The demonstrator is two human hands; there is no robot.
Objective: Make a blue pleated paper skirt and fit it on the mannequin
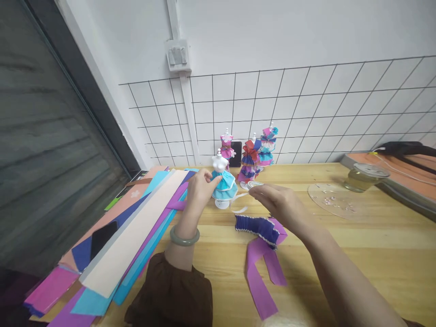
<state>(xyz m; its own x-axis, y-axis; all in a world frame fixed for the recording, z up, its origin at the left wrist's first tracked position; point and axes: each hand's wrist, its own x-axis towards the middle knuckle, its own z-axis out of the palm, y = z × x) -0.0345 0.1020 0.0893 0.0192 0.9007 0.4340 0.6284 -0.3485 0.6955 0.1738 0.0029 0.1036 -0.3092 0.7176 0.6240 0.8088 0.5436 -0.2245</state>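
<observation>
My left hand (201,185) pinches the edge of a light blue paper skirt with white trim (225,186). The skirt sits around the waist of a small white dress form (220,162), which stands upright on a round base. My right hand (277,202) is to the right, its fingers closed together at a roll of white tape (255,184); the thumb and part of the roll are hidden. White strips lie between the roll and the dress form. Nearer me is a pleated dark blue paper band (257,225) with white edging, on a folded purple strip (257,277).
Behind stand several dressed forms, among them a pink one (226,141) and a red and blue one (251,156), beside a dark phone-like slab (235,154). Coloured paper strips (136,227) pile up at left. A clear disc with small gems (334,200) and a glass jar (364,177) are at right.
</observation>
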